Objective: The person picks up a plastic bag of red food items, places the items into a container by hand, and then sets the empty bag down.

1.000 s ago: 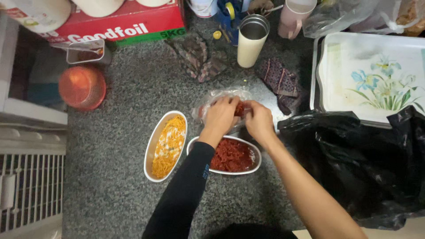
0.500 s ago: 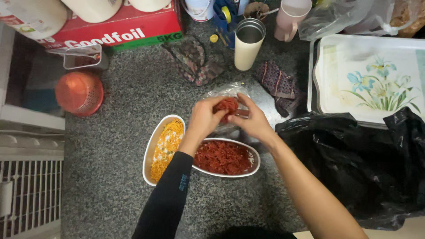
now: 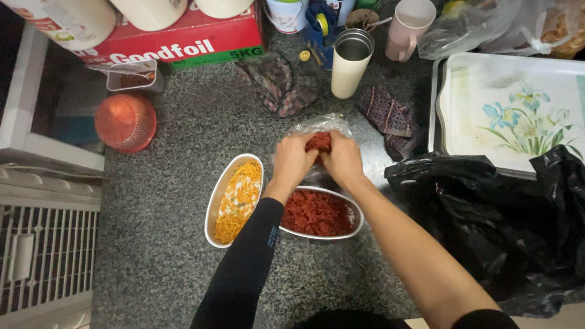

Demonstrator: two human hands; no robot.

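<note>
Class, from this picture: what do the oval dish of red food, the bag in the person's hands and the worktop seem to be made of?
Oval dish: probably metal, with a thin, shiny, pale rim.
Bag: thin clear plastic, crinkled and glossy, red food showing through; both hands, left hand and right hand, grip it.
Worktop: speckled grey, likely granite or an imitation.

Speckled grey granite counter [image 3: 164, 256]; white slatted rack [image 3: 36, 244] left.

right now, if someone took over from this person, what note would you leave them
Left hand and right hand together pinch a clump of red shreds over a clear plastic bag.
Just below them, an oval dish of red shreds sits near full; an oval dish of orange shreds lies to its left.
Done: both dishes filled.
Left: the clump in hand is not set down.
</note>
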